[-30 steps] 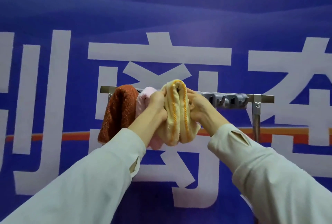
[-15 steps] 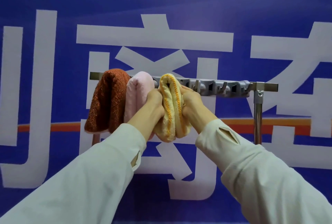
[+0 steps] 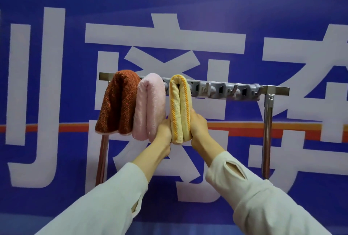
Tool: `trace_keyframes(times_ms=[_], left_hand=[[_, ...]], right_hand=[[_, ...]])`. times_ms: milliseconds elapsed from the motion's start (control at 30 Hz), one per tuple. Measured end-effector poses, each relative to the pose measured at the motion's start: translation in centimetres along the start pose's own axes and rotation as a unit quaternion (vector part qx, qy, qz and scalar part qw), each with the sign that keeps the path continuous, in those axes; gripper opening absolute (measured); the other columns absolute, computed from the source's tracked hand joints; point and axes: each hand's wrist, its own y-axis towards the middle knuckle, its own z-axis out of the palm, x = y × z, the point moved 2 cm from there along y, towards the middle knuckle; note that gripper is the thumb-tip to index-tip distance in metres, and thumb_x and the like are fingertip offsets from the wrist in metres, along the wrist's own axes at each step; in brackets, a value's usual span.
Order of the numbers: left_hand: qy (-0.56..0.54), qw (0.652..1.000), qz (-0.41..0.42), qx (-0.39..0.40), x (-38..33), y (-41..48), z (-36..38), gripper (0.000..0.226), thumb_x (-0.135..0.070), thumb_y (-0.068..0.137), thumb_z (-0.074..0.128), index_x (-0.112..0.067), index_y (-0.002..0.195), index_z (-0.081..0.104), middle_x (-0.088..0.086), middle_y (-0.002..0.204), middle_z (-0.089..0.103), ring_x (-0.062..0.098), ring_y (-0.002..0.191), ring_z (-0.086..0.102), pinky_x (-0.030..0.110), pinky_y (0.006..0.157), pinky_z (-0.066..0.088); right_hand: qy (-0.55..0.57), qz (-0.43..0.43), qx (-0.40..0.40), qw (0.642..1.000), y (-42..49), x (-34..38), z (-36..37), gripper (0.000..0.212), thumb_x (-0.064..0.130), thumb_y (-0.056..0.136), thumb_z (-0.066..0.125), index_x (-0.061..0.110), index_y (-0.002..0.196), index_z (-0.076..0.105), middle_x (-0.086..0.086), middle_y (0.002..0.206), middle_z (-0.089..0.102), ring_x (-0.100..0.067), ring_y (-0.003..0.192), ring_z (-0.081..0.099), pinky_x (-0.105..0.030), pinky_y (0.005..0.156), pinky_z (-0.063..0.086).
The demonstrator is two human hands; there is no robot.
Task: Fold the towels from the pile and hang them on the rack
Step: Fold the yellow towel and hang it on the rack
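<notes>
Three folded towels hang side by side over the metal rack [image 3: 276,90]: a brown towel [image 3: 117,102] at the left, a pink towel [image 3: 148,106] in the middle and a yellow towel [image 3: 179,110] with orange stripes on the right. My left hand [image 3: 164,131] presses against the yellow towel's lower left side. My right hand [image 3: 198,127] presses its lower right side. Both hands squeeze the hanging folds together between them. The fingers behind the towel are hidden.
A grey strip of hooks [image 3: 226,91] runs along the rack's bar to the right of the towels. The rack's right post [image 3: 267,135] and left post [image 3: 102,159] stand in front of a blue banner [image 3: 188,8] with large white characters.
My hands have slid down from the top of the yellow towel to its lower end. The towel now hangs fully over the bar, apart from the pink one.
</notes>
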Motion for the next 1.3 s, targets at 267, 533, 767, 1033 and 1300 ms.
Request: trace_keyframes(times_ms=[267,533,767,1033,1300], left_hand=[[0.105,0.954,0.281,0.021,1.4,-3.7,-1.7,0.050,-0.058,0.089,0.049,-0.030,0.131,0.052,-0.011,0.124,0.061,0.005,0.115,0.055,0.024,0.094,0.048],[0.148,0.958,0.228,-0.091,1.3,-4.3,-2.3,0.011,-0.018,0.101,0.042,-0.020,0.109,0.049,0.001,0.102,0.063,0.007,0.088,0.059,0.008,0.057,0.043],[0.138,0.956,0.239,-0.097,2.3,-4.9,-2.7,0.013,-0.021,0.100,0.045,-0.022,0.112,0.050,-0.004,0.102,0.064,0.007,0.092,0.061,0.008,0.062,0.044],[0.163,0.963,0.208,-0.048,2.3,-4.9,-1.4,0.044,-0.038,0.088,0.063,-0.017,0.125,0.052,0.001,0.113,0.063,0.016,0.103,0.060,0.017,0.074,0.047],[0.201,0.950,0.223,-0.091,1.7,-4.5,-1.8,0.038,-0.014,0.087,0.064,-0.014,0.122,0.052,0.006,0.114,0.062,0.020,0.102,0.060,0.014,0.068,0.046]], right_hand=[[0.162,0.070,0.097,0.980,-1.9,0.2,-1.8,0.043,0.047,0.094,0.055,0.010,0.115,0.062,-0.014,0.107,0.070,-0.026,0.097,0.067,-0.037,0.074,0.057],[0.381,0.156,0.144,0.900,-4.2,-2.0,-1.9,0.033,0.007,0.093,0.059,-0.006,0.123,0.054,-0.020,0.105,0.064,-0.026,0.085,0.068,-0.031,0.052,0.059],[0.390,0.114,0.096,0.909,-3.9,-2.7,0.1,0.024,-0.001,0.096,0.050,-0.009,0.119,0.053,-0.019,0.097,0.064,-0.026,0.084,0.066,-0.034,0.062,0.061],[0.409,0.148,0.083,0.897,-4.3,-3.0,0.7,0.021,-0.006,0.093,0.052,-0.008,0.113,0.060,-0.022,0.091,0.066,-0.029,0.080,0.067,-0.038,0.067,0.062],[0.324,0.202,0.081,0.921,-4.9,-3.1,0.1,0.020,-0.006,0.090,0.054,0.007,0.101,0.063,-0.010,0.092,0.064,-0.021,0.084,0.061,-0.036,0.073,0.054]])
